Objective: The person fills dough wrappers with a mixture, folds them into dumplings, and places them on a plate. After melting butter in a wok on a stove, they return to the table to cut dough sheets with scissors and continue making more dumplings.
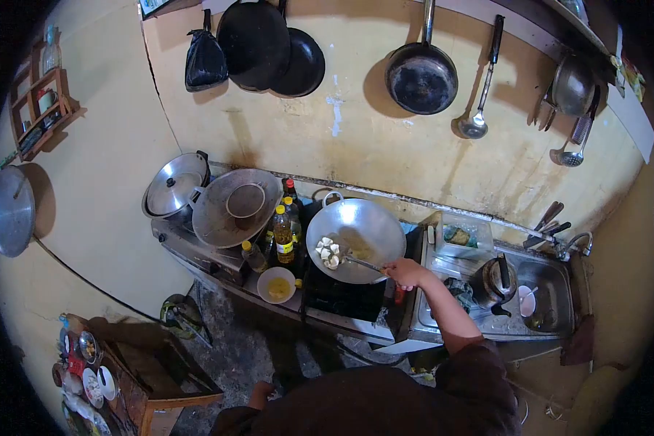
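Note:
My right hand (pixel 405 274) is closed round the handle of a spatula (pixel 363 263) that reaches into a wide silver wok (pixel 382 224). Pale white chunks (pixel 328 252), cut like cubes, lie together at the spatula's far end, on the wok's left side. A little yellowish liquid (pixel 356 247) shows at the bottom of the wok, which sits on a black stove (pixel 341 296). Low beside my body hangs my left hand (pixel 261 394), away from the counter; its fingers are too hidden to make out.
Left of the wok stand oil bottles (pixel 284 236), a bowl of yellow liquid (pixel 277 285), a large old wok (pixel 225 225) and a lidded pot (pixel 174 185). To the right are a clear container (pixel 461 236), a kettle (pixel 492 285) and a sink (pixel 548 298). Pans (pixel 421 78) hang above.

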A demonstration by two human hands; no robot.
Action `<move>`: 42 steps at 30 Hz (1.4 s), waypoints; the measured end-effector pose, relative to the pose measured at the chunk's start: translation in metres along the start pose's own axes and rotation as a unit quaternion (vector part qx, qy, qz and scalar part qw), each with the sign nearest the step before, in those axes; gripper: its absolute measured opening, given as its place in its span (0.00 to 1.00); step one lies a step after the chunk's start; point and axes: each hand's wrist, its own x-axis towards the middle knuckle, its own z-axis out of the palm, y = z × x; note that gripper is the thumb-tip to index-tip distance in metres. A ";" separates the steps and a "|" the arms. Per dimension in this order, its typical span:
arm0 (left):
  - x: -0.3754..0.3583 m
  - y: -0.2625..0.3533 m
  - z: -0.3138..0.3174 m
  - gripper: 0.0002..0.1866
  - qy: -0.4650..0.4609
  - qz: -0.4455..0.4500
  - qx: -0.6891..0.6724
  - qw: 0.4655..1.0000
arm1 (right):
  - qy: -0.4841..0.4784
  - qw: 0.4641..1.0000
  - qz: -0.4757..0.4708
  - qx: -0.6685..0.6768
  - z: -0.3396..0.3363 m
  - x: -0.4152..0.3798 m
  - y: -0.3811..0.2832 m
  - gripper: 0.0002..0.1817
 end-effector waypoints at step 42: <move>-0.005 -0.006 0.007 0.18 0.013 0.078 0.036 0.996 | -0.081 0.990 0.026 0.116 0.008 0.061 0.053 0.17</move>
